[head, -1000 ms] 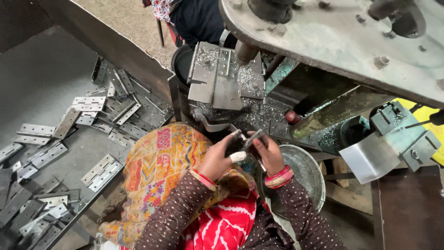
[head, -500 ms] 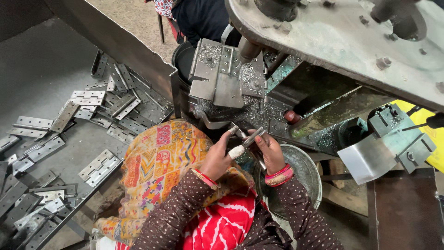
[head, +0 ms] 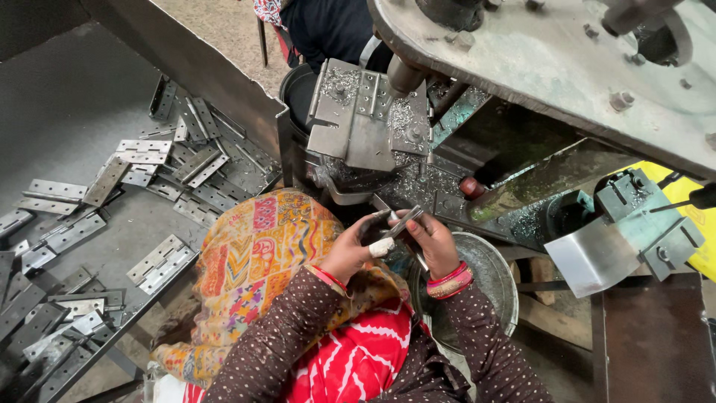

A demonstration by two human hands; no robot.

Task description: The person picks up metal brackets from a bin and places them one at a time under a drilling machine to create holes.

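Both hands (head: 395, 242) grip hinge (head: 403, 221) | press (head: 369, 119) ahead | hinges (head: 149, 194) left

Dull grey metal hinges (head: 156, 263) (matt)

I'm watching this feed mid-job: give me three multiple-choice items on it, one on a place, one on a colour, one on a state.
1. Where does the heap of loose metal hinges lie?
A. in the tray at the person's left
B. in the round metal basin
C. on the yellow surface

2. What colour are the bangles on the right wrist?
A. blue
B. red and pink
C. green

3. How is the small metal hinge held?
A. by the left hand alone
B. it lies on the floor
C. between both hands

Answers:
1 A, the hinges spread over the grey tray left of the lap.
2 B, they show red and pink.
3 C, the left hand and right hand meet on it.
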